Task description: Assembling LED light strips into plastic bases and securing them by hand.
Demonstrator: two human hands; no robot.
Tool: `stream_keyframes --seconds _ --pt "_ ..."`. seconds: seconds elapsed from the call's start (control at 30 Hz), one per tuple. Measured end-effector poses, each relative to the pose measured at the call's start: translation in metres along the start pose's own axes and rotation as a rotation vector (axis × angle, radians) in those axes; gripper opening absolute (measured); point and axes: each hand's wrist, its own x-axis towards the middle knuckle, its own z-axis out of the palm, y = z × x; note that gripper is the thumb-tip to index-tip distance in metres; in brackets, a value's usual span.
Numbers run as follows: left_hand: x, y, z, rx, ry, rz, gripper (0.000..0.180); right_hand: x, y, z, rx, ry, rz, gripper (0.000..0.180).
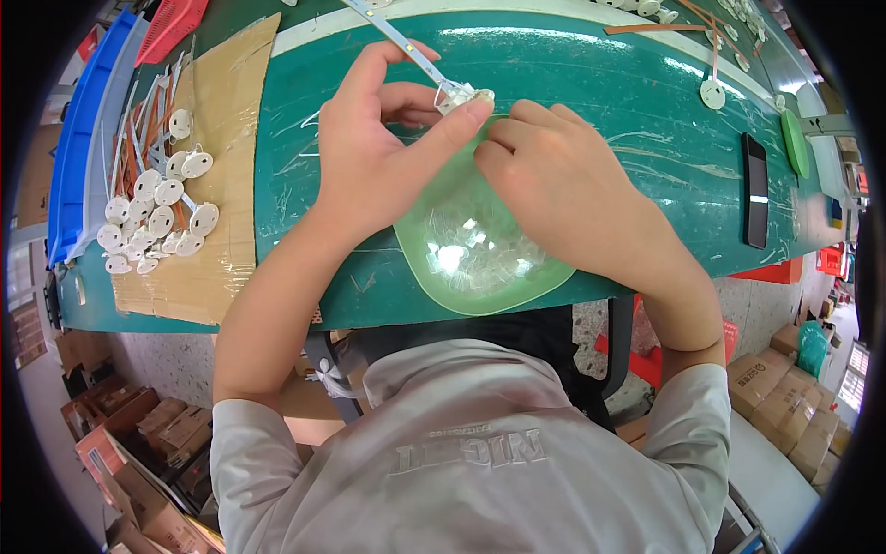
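Left hand (383,152) fingers pinch the LED strip (404,44) at its white base (464,96), near the 12 o'clock rim of the green bowl (481,307). Long axis runs 4 to 10 o'clock, strip pointing toward 10. Right hand (558,171) fingers curl; grasp cannot be determined.

Counter (664,120) is green and glossy, white glare along its far edge. Speckled grey floor (593,325) below near edge, black chair frame (621,346) there too. Cardboard cartons (175,429) past near-left corner; taped cartons (780,397), white surface (771,471) past near-right.
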Motion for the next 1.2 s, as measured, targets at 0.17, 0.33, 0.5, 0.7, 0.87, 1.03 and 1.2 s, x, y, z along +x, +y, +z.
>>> stream_keyframes --seconds 0.17,0.33,0.5,0.7,0.87,1.03,1.2 --pt "0.0 0.0 -0.001 -0.023 0.004 0.005 0.049 -0.003 0.006 -0.009 0.151 -0.057 -0.001 0.021" --pt "-0.001 0.002 0.0 -0.021 -0.015 0.021 0.049 -0.005 -0.002 -0.007 0.442 -0.218 -0.059 0.027" --pt "-0.001 0.001 -0.001 -0.01 -0.019 0.036 0.049 -0.004 -0.001 -0.009 0.457 -0.235 -0.043 0.024" --pt "-0.001 0.004 0.001 -0.108 -0.004 0.043 0.048 -0.002 0.009 -0.004 0.615 -0.149 -0.114 0.024" --pt "-0.001 0.006 0.0 -0.094 0.005 0.035 0.049 0.001 0.012 -0.01 0.658 -0.1 -0.123 0.025" --pt "-0.002 0.006 0.0 -0.138 -0.002 0.035 0.049 0.001 0.012 -0.01 0.817 -0.065 -0.072 0.02" --pt "-0.003 0.005 -0.002 -0.158 -0.021 0.028 0.049 0.001 0.009 -0.005 0.621 -0.032 -0.088 0.014"
